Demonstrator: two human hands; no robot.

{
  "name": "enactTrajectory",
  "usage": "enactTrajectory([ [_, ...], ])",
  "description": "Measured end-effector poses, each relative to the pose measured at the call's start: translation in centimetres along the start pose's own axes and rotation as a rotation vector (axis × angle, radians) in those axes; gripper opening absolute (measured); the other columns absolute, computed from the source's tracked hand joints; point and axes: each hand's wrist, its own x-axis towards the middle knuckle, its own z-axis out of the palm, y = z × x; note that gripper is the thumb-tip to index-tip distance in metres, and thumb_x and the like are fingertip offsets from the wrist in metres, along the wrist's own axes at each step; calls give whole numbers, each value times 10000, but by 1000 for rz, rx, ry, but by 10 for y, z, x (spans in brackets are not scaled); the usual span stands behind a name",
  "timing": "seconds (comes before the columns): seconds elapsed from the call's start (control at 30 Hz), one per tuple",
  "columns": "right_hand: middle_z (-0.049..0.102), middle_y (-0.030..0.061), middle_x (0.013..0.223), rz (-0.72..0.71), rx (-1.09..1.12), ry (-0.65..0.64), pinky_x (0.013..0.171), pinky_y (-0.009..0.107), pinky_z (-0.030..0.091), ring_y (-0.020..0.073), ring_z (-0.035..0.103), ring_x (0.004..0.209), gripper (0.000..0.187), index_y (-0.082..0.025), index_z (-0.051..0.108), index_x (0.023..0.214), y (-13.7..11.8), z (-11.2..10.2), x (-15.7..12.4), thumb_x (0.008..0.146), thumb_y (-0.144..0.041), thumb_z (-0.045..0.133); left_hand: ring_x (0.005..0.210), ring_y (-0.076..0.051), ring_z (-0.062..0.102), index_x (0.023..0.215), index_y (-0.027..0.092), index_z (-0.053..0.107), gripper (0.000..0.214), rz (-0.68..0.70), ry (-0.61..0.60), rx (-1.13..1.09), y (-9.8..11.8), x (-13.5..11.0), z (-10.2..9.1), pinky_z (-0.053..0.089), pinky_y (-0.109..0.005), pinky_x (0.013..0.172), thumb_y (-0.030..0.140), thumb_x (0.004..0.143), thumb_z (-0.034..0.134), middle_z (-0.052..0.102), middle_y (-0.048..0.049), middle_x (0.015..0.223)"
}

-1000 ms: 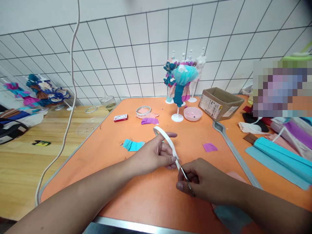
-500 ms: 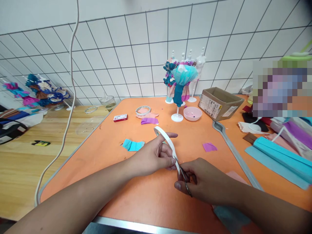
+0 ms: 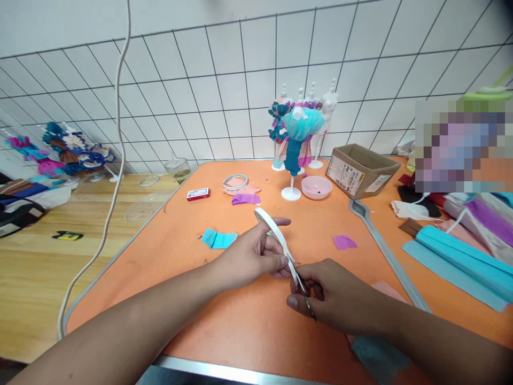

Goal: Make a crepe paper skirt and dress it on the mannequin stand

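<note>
My left hand (image 3: pixel 256 255) is closed around a white roll of tape (image 3: pixel 276 235), holding it on edge above the orange table (image 3: pixel 224 321), index finger stretched along its far side. My right hand (image 3: pixel 332 297) is closed on small metal scissors (image 3: pixel 305 297), whose blades meet the tape's lower end right by my left fingertips. A teal paper scrap (image 3: pixel 218 238) lies just left of my left hand, and a purple scrap (image 3: pixel 345 242) lies to the right.
At the back stand white doll stands with a teal paper dress (image 3: pixel 298 133), a pink bowl (image 3: pixel 316 187), a cardboard box (image 3: pixel 360 170), another tape ring (image 3: pixel 235 181) and a red box (image 3: pixel 197 193). Teal crepe paper (image 3: pixel 460 262) lies right. A white cable (image 3: pixel 114 160) hangs left.
The scissors have shifted slightly toward the tape and my right hand has crept a little left. My left hand stays almost still with the roll.
</note>
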Motion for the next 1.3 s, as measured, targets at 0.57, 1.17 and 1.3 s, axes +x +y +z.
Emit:
enactTrajectory([
  [0.57, 526, -69, 550, 13, -77, 45, 448, 205, 251, 72, 399, 499, 230, -203, 562, 671, -1, 0, 0, 787, -398, 604, 629, -170, 651, 1368, 180, 276, 723, -20, 38, 0, 0, 0, 2, 530, -348, 639, 100, 739, 622, 625, 14, 689],
  [1.17, 518, -57, 563, -16, -161, 61, 481, 219, 237, 81, 393, 509, 300, -202, 518, 678, 3, 2, 0, 831, -458, 548, 612, -154, 648, 1438, 178, 179, 833, 2, 28, -7, 0, 0, 1, 525, -315, 621, 85, 744, 630, 634, 12, 684],
  [1.3, 484, -61, 535, -13, -169, 59, 471, 220, 220, 80, 357, 494, 320, -199, 499, 654, 4, 2, 1, 825, -464, 553, 607, -152, 641, 1460, 189, 132, 886, 13, 23, -15, -2, 0, -1, 516, -304, 607, 94, 739, 639, 634, 15, 677],
])
